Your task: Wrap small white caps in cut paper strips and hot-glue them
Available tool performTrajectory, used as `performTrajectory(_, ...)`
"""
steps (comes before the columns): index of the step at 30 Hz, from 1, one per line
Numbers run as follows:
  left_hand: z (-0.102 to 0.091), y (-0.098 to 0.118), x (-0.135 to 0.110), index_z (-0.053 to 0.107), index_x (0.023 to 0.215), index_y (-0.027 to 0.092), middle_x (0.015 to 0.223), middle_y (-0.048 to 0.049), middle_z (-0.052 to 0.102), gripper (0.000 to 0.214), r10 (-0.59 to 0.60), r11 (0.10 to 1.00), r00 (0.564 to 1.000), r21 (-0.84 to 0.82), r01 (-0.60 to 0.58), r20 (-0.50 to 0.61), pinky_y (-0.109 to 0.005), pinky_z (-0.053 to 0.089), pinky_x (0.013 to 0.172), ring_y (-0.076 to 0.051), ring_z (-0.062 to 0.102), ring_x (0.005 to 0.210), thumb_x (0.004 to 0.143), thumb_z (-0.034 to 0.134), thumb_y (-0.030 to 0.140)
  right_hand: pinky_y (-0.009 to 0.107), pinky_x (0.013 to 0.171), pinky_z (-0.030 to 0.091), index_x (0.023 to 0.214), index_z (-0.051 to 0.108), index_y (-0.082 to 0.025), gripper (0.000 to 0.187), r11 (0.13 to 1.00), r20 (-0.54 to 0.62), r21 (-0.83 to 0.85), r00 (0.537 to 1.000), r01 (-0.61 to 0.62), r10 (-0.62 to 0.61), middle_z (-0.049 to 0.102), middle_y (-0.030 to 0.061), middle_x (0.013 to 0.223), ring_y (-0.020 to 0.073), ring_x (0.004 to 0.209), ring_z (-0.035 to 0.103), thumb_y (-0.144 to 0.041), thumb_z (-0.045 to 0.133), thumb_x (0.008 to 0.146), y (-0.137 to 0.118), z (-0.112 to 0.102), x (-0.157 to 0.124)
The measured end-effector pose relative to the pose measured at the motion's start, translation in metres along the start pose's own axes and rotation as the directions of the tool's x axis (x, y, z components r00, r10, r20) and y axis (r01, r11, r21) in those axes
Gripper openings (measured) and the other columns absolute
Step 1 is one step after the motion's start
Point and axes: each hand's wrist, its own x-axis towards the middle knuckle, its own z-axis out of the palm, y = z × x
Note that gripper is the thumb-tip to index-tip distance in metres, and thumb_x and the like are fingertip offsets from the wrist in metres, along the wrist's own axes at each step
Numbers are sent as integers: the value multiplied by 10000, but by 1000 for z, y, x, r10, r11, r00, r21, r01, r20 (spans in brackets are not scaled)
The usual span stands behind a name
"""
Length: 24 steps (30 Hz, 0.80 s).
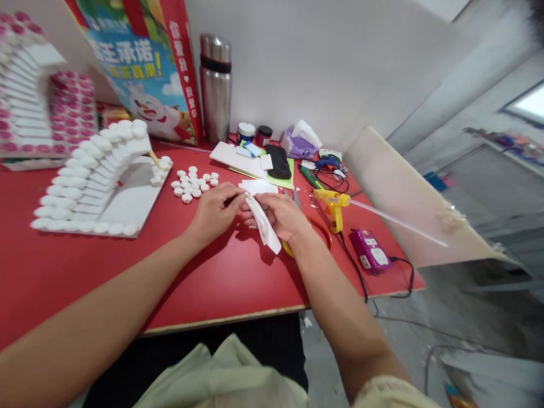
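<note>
My left hand (216,211) and my right hand (280,215) meet over the red table (212,277). Both pinch a narrow white foam strip (263,226) that hangs down and to the right from my fingers. Flat white foam pieces (257,186) lie just behind my hands. A cluster of several white bottle caps (193,184) sits behind my left hand. Scissors with orange handles (317,229) lie partly hidden under my right wrist.
A stepped model of white caps (97,181) stands at the left, a pink-capped one (38,107) behind it. A yellow glue gun (335,207), a purple device (369,252), a steel flask (216,88), small jars and a printed bag (144,68) lie around.
</note>
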Motion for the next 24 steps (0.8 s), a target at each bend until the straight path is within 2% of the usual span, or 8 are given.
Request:
performTrajectory(4, 0, 3, 0, 787, 876, 174, 849, -54, 746, 214, -51, 994, 998, -94, 47, -42, -313, 519, 781, -181, 661, 798, 940, 638, 314, 288, 618, 651, 837, 654, -148, 145, 998, 47, 41, 998, -49, 47, 751, 69, 728, 151, 572, 694, -186, 608, 969, 1, 3, 2)
performTrajectory(7, 0, 4, 1, 792, 857, 184, 809, -47, 751, 192, -101, 986, 994, -142, 93, -51, -323, 526, 758, -185, 661, 767, 914, 665, 316, 256, 614, 638, 855, 648, -162, 130, 999, 64, 45, 998, -30, 27, 753, 51, 764, 135, 607, 697, -228, 659, 965, 1, 2, 2)
performTrajectory(12, -1, 5, 3, 790, 818, 188, 797, -44, 766, 183, -184, 958, 983, -225, 179, -1, -325, 540, 752, -185, 672, 754, 887, 691, 325, 234, 582, 622, 900, 676, -164, 131, 1000, 34, 29, 999, -10, 9, 733, 13, 721, 121, 587, 677, -258, 767, 891, 2, 2, 0)
performTrajectory(16, -1, 5, 3, 786, 799, 174, 747, -37, 756, 170, -265, 917, 963, -295, 267, 46, -297, 525, 681, -160, 642, 678, 868, 700, 304, 238, 562, 616, 863, 681, -167, 156, 1000, -9, -10, 1000, 26, -26, 729, -9, 725, 98, 539, 642, -230, 815, 814, 3, 1, 0)
performTrajectory(19, -1, 7, 3, 774, 785, 169, 714, -30, 738, 184, -285, 911, 956, -291, 292, 67, -275, 496, 613, -144, 608, 625, 865, 700, 317, 224, 528, 588, 825, 671, -175, 208, 993, -35, -82, 996, 84, -87, 728, -15, 721, 81, 505, 606, -251, 852, 756, 6, 2, 2)
performTrajectory(24, 0, 11, 2, 752, 754, 173, 661, -16, 692, 200, -248, 944, 967, -212, 254, 54, -265, 459, 571, -138, 586, 600, 871, 698, 326, 187, 442, 499, 763, 629, -187, 249, 950, -100, -204, 961, 235, -259, 699, -37, 653, 70, 458, 554, -296, 852, 740, 12, 4, 5)
